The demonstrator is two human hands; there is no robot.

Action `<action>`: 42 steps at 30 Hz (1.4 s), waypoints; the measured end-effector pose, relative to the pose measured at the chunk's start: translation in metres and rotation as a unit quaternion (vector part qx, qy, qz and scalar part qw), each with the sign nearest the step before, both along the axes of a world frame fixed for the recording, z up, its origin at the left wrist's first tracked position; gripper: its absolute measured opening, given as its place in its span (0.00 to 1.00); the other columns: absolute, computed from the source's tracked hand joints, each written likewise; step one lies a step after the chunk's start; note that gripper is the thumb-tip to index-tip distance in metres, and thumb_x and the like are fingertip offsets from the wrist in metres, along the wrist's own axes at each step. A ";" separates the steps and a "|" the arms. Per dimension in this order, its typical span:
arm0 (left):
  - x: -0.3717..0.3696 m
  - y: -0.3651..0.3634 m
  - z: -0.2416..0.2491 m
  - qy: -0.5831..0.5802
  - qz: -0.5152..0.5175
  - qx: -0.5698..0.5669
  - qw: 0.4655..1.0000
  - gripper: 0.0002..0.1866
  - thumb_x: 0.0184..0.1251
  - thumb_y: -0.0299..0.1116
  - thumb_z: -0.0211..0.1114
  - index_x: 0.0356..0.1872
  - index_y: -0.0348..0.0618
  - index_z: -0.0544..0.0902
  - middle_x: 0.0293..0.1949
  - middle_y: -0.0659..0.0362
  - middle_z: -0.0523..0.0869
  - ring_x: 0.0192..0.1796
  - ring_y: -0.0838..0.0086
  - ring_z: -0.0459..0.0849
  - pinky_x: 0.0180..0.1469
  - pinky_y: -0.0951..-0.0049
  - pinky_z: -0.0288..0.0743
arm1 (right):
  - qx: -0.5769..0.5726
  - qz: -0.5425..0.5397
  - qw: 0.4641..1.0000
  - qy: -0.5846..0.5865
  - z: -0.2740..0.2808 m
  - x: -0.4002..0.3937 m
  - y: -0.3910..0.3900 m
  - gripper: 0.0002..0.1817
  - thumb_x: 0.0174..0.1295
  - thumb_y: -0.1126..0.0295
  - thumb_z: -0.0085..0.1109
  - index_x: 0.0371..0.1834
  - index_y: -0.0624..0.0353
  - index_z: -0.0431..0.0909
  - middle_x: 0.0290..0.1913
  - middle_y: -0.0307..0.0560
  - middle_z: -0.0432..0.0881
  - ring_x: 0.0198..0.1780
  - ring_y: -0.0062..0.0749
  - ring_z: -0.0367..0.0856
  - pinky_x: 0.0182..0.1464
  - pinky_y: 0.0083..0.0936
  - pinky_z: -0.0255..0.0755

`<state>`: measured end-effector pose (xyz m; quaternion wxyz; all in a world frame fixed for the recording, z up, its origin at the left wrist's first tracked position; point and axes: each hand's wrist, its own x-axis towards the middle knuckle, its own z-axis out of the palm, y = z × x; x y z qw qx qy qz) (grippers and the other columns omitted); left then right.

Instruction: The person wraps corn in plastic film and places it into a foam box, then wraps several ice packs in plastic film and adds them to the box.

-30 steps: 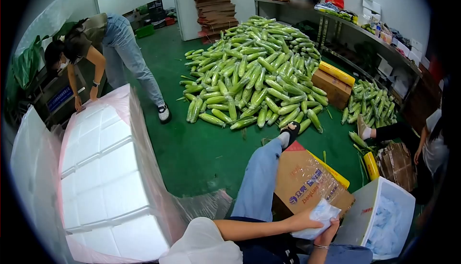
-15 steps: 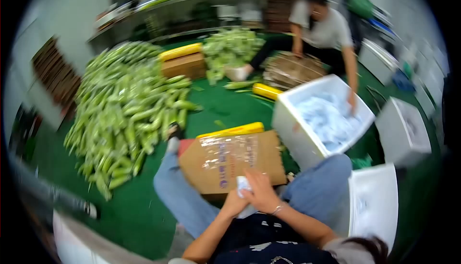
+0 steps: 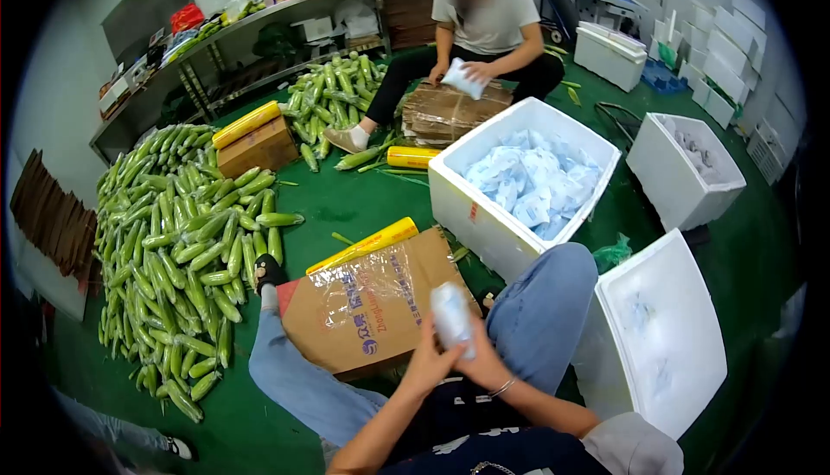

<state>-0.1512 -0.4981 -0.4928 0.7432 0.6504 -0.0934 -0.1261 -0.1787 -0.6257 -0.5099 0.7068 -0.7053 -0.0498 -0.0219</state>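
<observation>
Between my two hands is a rolled-up white ice pack point(image 3: 451, 315) with pale blue print, upright above my lap and slightly blurred. My left hand point(image 3: 427, 358) closes round its lower left side. On the other side my right hand point(image 3: 487, 363) grips the lower right, a bracelet at its wrist. Just beyond them a cardboard box point(image 3: 354, 302) with clear tape and printing lies between my legs. A yellow roll of film point(image 3: 363, 247) rests along its far edge. Ahead to the right, a white foam box point(image 3: 471, 224) holds many pale blue ice packs point(image 3: 536, 177).
A big heap of corn ears in plastic point(image 3: 186, 259) covers the left floor. Opposite, a person point(image 3: 493, 17) sits by stacked flat cardboard point(image 3: 454, 112) with a white pack in hand. Foam boxes, one tilted point(image 3: 661, 337) by my right knee, stand right. A shelf point(image 3: 285, 4) lines the back.
My view has swung right. The white pack has come up from my lap, still in both hands. The other person's hand has left the foam box and now has a pack.
</observation>
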 end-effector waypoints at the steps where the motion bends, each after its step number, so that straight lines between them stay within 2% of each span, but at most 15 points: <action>1: 0.000 -0.013 0.004 -0.023 -0.048 0.023 0.998 0.40 0.62 0.29 0.65 0.71 0.36 0.52 0.66 0.46 0.63 0.65 0.60 0.68 0.65 0.63 0.64 | 0.065 -0.034 0.997 0.018 0.003 -0.001 -0.018 0.46 0.54 0.59 0.65 0.69 0.69 0.49 0.67 0.57 0.60 0.66 0.48 0.63 0.66 0.37 0.60; 4: 0.012 -0.052 0.055 -0.142 -0.189 0.051 0.970 0.42 0.64 0.33 0.65 0.73 0.40 0.49 0.69 0.47 0.61 0.68 0.60 0.63 0.68 0.59 0.59 | 0.278 -0.084 0.957 0.007 0.045 -0.017 -0.078 0.33 0.59 0.70 0.55 0.68 0.62 0.55 0.59 0.53 0.70 0.60 0.42 0.72 0.61 0.37 0.68; 5: 0.011 -0.062 0.085 -0.068 -0.228 -0.042 0.970 0.39 0.64 0.32 0.65 0.72 0.41 0.53 0.69 0.50 0.62 0.69 0.62 0.63 0.68 0.59 0.59 | 0.329 -0.138 0.934 -0.005 0.066 -0.031 -0.095 0.32 0.59 0.72 0.53 0.68 0.62 0.55 0.59 0.54 0.71 0.60 0.42 0.72 0.60 0.39 0.69; 7: 0.026 -0.069 0.090 -0.122 -0.211 -0.010 0.970 0.36 0.63 0.33 0.65 0.70 0.41 0.57 0.67 0.48 0.64 0.68 0.61 0.64 0.66 0.61 0.62 | 0.357 -0.259 0.897 -0.039 0.086 -0.058 -0.134 0.31 0.59 0.73 0.53 0.67 0.63 0.57 0.59 0.54 0.71 0.59 0.40 0.73 0.56 0.42 0.73; 8: 0.031 -0.069 0.089 -0.177 -0.187 0.024 0.966 0.34 0.63 0.34 0.65 0.68 0.40 0.62 0.66 0.46 0.65 0.67 0.61 0.66 0.64 0.64 0.65 | 0.334 -0.322 0.884 -0.060 0.087 -0.071 -0.157 0.31 0.59 0.73 0.54 0.67 0.63 0.58 0.59 0.55 0.71 0.59 0.40 0.73 0.54 0.42 0.74; 10: 0.045 -0.059 0.067 -0.038 -0.144 -0.058 0.987 0.24 0.65 0.29 0.63 0.61 0.38 0.70 0.57 0.52 0.77 0.58 0.71 0.76 0.59 0.71 0.70 | 0.166 -0.515 0.841 -0.008 0.067 -0.095 -0.211 0.34 0.60 0.69 0.56 0.68 0.67 0.55 0.62 0.58 0.68 0.63 0.45 0.69 0.62 0.42 0.67; 12: 0.057 -0.038 0.040 0.001 -0.082 -0.038 0.996 0.16 0.67 0.25 0.59 0.55 0.32 0.74 0.52 0.53 0.80 0.55 0.71 0.79 0.57 0.73 0.73 | -0.181 -0.582 0.792 0.037 0.004 -0.117 -0.284 0.39 0.60 0.67 0.58 0.71 0.70 0.49 0.67 0.60 0.63 0.68 0.49 0.62 0.68 0.38 0.57; 13: 0.060 -0.026 0.020 -0.012 -0.042 -0.002 0.999 0.15 0.67 0.25 0.59 0.53 0.32 0.75 0.49 0.53 0.82 0.52 0.70 0.81 0.56 0.73 0.74 | -0.304 -0.560 0.767 0.074 -0.005 -0.123 -0.294 0.44 0.59 0.64 0.61 0.71 0.73 0.46 0.70 0.65 0.56 0.72 0.52 0.54 0.72 0.33 0.48; 16: 0.061 0.020 -0.028 0.034 0.002 0.063 0.997 0.14 0.68 0.27 0.60 0.52 0.32 0.76 0.45 0.51 0.84 0.47 0.69 0.83 0.50 0.72 0.77 | -0.518 -0.369 0.755 0.159 -0.059 -0.171 -0.313 0.46 0.52 0.63 0.67 0.70 0.71 0.51 0.67 0.67 0.61 0.69 0.54 0.60 0.68 0.35 0.57; 20: 0.043 0.078 -0.066 0.121 0.099 0.078 0.985 0.11 0.67 0.28 0.59 0.48 0.33 0.78 0.39 0.51 0.85 0.40 0.72 0.85 0.45 0.76 0.77 | -0.505 -0.313 0.729 0.339 -0.033 -0.174 -0.264 0.43 0.45 0.63 0.71 0.64 0.69 0.61 0.54 0.68 0.75 0.56 0.58 0.74 0.56 0.39 0.69; 23: 0.032 0.093 -0.077 0.148 0.124 0.125 0.973 0.11 0.69 0.30 0.58 0.46 0.32 0.78 0.35 0.52 0.85 0.36 0.72 0.85 0.39 0.77 0.77 | -0.587 -0.409 0.660 0.230 -0.045 -0.157 -0.266 0.32 0.42 0.63 0.72 0.50 0.68 0.71 0.29 0.62 0.80 0.33 0.59 0.79 0.36 0.45 0.71; 30: 0.049 0.080 -0.082 0.185 0.086 0.114 0.972 0.10 0.69 0.29 0.58 0.45 0.33 0.78 0.34 0.52 0.85 0.36 0.73 0.84 0.39 0.77 0.77 | -0.565 -0.493 0.588 0.303 -0.038 -0.021 -0.343 0.26 0.44 0.51 0.71 0.32 0.61 0.72 0.32 0.59 0.82 0.37 0.57 0.80 0.38 0.47 0.73; 36: 0.072 0.073 -0.098 0.172 0.042 0.154 0.972 0.10 0.70 0.29 0.57 0.45 0.34 0.78 0.35 0.53 0.85 0.36 0.72 0.84 0.40 0.76 0.78 | -0.415 -0.562 0.628 0.343 -0.037 0.161 -0.466 0.34 0.41 0.48 0.70 0.45 0.66 0.78 0.46 0.63 0.81 0.51 0.56 0.79 0.54 0.41 0.73; 40: 0.076 0.084 -0.095 0.167 0.064 0.165 0.970 0.10 0.69 0.29 0.58 0.45 0.33 0.78 0.35 0.53 0.84 0.36 0.72 0.84 0.39 0.76 0.78 | -0.442 -0.543 0.712 -0.052 -0.027 0.242 -0.450 0.38 0.46 0.57 0.68 0.60 0.66 0.67 0.60 0.64 0.71 0.61 0.54 0.70 0.63 0.40 0.63; 42: 0.075 0.095 -0.094 0.178 0.088 0.155 0.968 0.09 0.69 0.28 0.58 0.44 0.33 0.78 0.34 0.53 0.84 0.36 0.72 0.84 0.40 0.77 0.77 | -0.550 -0.376 0.739 -0.103 0.012 0.254 -0.384 0.42 0.47 0.60 0.68 0.65 0.63 0.61 0.64 0.64 0.65 0.65 0.53 0.65 0.66 0.42 0.59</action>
